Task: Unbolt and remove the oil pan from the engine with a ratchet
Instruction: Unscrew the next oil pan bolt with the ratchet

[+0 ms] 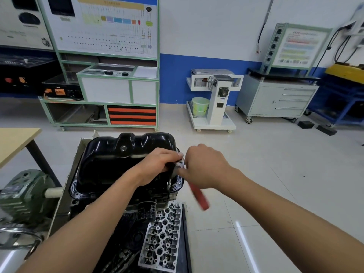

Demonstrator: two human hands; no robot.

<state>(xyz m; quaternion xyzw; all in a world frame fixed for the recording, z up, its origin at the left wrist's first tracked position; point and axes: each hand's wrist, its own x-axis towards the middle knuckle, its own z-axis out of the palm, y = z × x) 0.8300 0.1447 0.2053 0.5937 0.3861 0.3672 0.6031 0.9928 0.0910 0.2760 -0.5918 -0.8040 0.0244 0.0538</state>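
Tiled workshop floor, training boards along the far wall. The black oil pan (118, 160) sits upturned on the engine (145, 205), just ahead of both hands. The left hand (157, 166), the nearer one, has its grip clenched round the head of the ratchet (199, 196) above the pan's right flange. The right hand (204, 166) grasps the red handle, which slants back toward the person.

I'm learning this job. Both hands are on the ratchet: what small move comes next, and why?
Probably swing the ratchet through a short loosening stroke: the left hand holds its head, the right hand grips its red handle, and the socket sits at the oil pan flange.
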